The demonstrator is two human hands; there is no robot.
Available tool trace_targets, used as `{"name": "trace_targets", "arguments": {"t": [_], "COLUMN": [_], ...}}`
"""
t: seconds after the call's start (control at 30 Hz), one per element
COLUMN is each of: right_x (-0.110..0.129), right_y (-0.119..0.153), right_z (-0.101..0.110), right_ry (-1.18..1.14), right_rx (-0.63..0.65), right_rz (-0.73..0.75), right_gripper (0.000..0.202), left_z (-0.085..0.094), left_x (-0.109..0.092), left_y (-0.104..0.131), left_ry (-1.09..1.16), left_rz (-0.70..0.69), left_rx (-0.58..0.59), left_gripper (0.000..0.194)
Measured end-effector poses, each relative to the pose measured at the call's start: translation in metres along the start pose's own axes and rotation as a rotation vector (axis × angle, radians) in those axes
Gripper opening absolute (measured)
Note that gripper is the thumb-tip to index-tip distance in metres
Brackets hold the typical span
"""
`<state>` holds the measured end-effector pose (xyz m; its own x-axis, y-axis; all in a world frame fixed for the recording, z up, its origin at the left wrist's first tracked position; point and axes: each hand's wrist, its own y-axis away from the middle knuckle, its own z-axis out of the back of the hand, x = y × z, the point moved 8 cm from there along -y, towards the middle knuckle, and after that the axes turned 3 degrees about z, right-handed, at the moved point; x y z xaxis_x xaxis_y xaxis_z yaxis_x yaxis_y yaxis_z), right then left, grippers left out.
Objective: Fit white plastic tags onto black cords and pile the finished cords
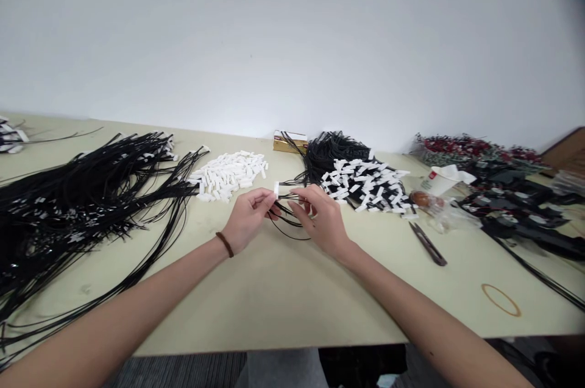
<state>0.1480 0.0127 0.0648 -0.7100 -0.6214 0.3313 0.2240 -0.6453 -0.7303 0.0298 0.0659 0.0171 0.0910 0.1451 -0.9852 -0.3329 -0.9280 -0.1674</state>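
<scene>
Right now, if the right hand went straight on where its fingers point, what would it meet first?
Past the black wires it touches, the right hand would likely meet the white connector held in the left hand, though depth is hard to judge.

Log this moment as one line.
left hand: pinching white connector; right hand: at black wires; white connector pile: left, on table; snips: right, on table

Soft, Even Light on My Table (256, 303)

The light is bright and diffuse, strongest low on the wall (256, 71) ahead. Shadows near my hands (322, 220) are faint, the thin wires (286, 211) between them slightly blurred; the upper-right corner darkens.
</scene>
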Motion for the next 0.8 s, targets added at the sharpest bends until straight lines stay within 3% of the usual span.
{"name": "trace_targets", "arguments": {"t": [0.23, 0.4, 0.47, 0.57, 0.7, 0.8], "right_x": [0.010, 0.011, 0.008, 0.001, -0.021, -0.039], "right_y": [0.000, -0.002, -0.006, -0.014, -0.026, -0.029], "right_z": [0.005, 0.010, 0.014, 0.033, 0.067, 0.091], "right_ry": [0.197, 0.195, 0.165, 0.119, -0.051, -0.245], "right_rx": [-0.004, -0.037, -0.074, -0.235, -0.430, -0.512], "right_rz": [-0.021, -0.041, -0.017, -0.008, -0.152, -0.270], "right_gripper": [0.023, 0.026, 0.021, 0.015, 0.021, 0.027], "left_z": [-0.005, -0.018, -0.009, 0.019, 0.061, 0.078], "left_x": [-0.026, -0.038, -0.037, -0.031, -0.017, -0.001], "left_y": [0.010, 0.020, 0.016, 0.005, -0.008, -0.013], "left_ry": [-0.415, -0.367, -0.315, -0.226, 0.017, 0.205], "left_rz": [-0.266, -0.361, -0.323, -0.241, -0.150, -0.011], "left_rx": [0.009, 0.097, 0.037, -0.151, -0.385, -0.487], "left_gripper": [0.021, 0.013, 0.013, 0.015, 0.017, 0.013]}}
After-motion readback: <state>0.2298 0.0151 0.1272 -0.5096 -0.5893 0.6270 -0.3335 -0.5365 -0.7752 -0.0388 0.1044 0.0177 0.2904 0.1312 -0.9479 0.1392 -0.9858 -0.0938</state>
